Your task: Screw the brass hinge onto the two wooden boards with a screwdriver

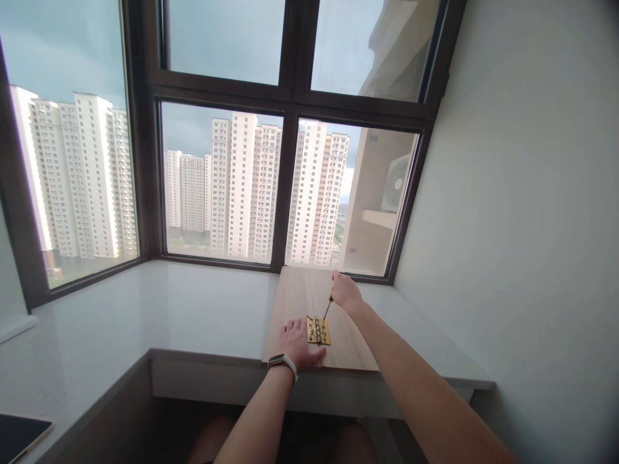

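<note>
A brass-coloured butt hinge lies opened flat across the seam between two wooden boards. My right hand is closed round the handle of a screwdriver, whose shaft slants down to the upper right part of the hinge. Whether its tip sits in a screw is too small to tell. Flat on the boards, my left hand has its fingers spread along the hinge's left side, with the thumb below the hinge's lower edge. A fitness band with a pale strap is on my left wrist.
The boards rest on a white window ledge that runs left and right. Dark-framed windows stand behind it, and a white wall rises at right. A dark flat device lies at the lower left.
</note>
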The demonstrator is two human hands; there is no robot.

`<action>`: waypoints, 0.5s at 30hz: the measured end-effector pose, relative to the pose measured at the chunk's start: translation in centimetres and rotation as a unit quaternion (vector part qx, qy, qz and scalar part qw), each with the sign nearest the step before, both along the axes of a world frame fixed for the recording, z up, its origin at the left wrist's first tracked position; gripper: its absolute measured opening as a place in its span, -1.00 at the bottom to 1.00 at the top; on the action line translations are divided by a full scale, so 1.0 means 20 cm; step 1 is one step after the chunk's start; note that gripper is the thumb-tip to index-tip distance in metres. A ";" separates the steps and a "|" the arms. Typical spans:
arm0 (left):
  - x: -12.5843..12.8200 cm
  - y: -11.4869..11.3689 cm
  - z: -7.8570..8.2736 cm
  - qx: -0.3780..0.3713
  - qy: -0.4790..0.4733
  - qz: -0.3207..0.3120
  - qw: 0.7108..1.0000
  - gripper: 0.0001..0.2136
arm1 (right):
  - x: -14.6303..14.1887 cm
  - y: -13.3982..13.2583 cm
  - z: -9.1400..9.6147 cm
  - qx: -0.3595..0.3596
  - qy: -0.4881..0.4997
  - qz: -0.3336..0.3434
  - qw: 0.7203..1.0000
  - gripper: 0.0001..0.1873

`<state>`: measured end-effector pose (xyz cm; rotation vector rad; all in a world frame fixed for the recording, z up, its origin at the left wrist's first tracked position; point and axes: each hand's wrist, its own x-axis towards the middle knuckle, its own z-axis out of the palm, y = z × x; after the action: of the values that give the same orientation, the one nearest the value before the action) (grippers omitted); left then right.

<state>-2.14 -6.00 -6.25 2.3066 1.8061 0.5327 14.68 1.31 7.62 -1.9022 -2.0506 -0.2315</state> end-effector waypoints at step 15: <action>0.01 0.00 0.00 0.014 0.000 0.003 1.000 -0.02 | 0.00 -0.01 -0.01 0.014 -0.040 0.001 0.999 -0.79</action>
<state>-2.04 -5.95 -6.32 2.3191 1.8172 0.5625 14.60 1.10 7.46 -1.9042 -2.0886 -0.3387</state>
